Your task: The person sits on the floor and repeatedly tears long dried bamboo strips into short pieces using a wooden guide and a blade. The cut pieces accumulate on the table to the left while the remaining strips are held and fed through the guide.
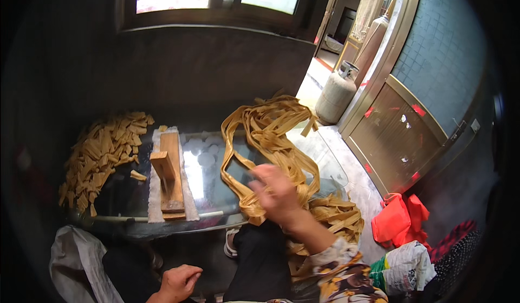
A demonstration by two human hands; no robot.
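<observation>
My right hand [274, 191], blurred, is at the lower part of a tangled heap of long tan strips [280, 132] on the right of a glass-topped table [219, 197]; whether its fingers grip a strip cannot be made out. My left hand [180, 280] is low over my lap, fingers curled, with nothing visible in it. Between the hands and a pile of short cut tan pieces [105, 152] stands a wooden block tool with an upright part [172, 169], on a pale cloth [154, 197]. One loose piece [138, 176] lies left of the cloth.
More strips [341, 217] hang at the table's right end. A white sack [75, 254] is at lower left; a red bag [392, 221] and a printed sack [408, 266] are at right. Behind stand a gas cylinder [336, 96] and a door [400, 136].
</observation>
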